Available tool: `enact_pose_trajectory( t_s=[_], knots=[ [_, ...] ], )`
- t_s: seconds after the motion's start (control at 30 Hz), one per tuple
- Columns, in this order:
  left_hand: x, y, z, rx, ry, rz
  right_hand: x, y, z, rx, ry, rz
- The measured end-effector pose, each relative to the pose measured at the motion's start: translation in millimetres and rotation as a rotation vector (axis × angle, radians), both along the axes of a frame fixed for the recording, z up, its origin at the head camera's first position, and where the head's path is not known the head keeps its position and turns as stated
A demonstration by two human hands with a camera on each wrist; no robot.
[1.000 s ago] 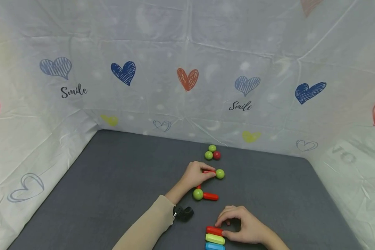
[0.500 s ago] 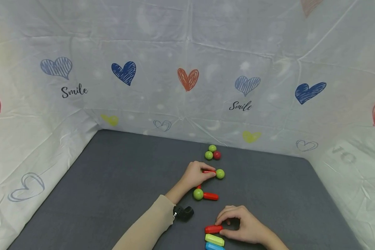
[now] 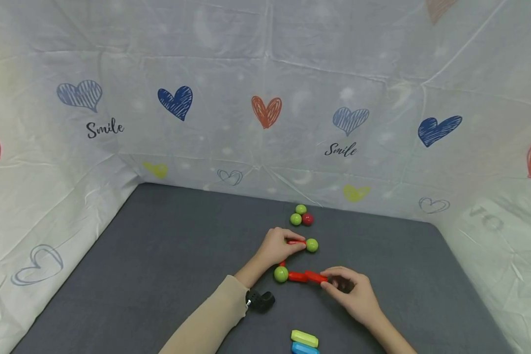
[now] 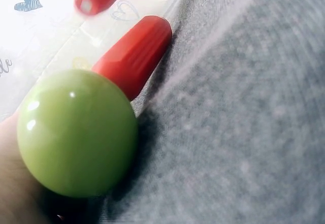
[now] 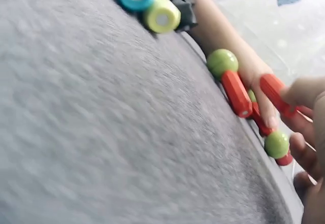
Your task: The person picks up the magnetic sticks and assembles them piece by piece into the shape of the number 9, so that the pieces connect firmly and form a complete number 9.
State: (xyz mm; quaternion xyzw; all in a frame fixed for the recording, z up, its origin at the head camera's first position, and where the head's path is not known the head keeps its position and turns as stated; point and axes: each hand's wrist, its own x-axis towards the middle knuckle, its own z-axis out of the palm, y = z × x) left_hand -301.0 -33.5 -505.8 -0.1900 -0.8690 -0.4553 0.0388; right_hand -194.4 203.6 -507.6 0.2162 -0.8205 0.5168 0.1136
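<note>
Over fuzzy grey cloth (image 3: 194, 236), my right hand (image 3: 357, 299) pinches a faceted red rod (image 3: 315, 277), my left hand (image 3: 276, 247) a slim red stick (image 3: 296, 242).

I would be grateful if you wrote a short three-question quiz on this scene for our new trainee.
1. What do the left hand and the right hand each hold?
2. True or false: the yellow rod and the blue rod lie side by side, held by neither hand.
3. Fill in the two numbers: the far cluster of balls is made up of ___ green and ___ red.

Key:
1. The left hand holds one red rod, the right hand another.
2. True.
3. Two; one.
</note>
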Motion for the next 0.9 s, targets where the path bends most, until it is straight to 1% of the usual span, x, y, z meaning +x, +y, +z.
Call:
enact_pose_trajectory(
  t_s=[0.1,0.2,0.33,0.47,0.67,0.9],
  knots=[
    [0.1,0,0.2,0.005,0.0,-0.002,-6.3,0,4.2,0.011,-0.005,-0.135],
    [-0.6,0,-0.1,0.008,0.006,0.002,-13.7,0,7.4,0.033,-0.048,-0.246],
    [-0.9,-1,0.3,0.008,0.003,-0.003,-20.4,-2,9.1,0.053,-0.092,-0.324],
    [-0.7,-1,1.0,0.011,-0.005,-0.009,-22.4,-2,7.9,0.073,-0.075,-0.347],
    [-1.7,-1,0.3,0.015,0.019,-0.001,-25.6,-3,5.8,0.1,-0.02,-0.342],
    [-2.2,0,-0.7,0.007,0.012,-0.012,-27.1,-2,3.9,0.116,-0.02,-0.339]
  ],
)
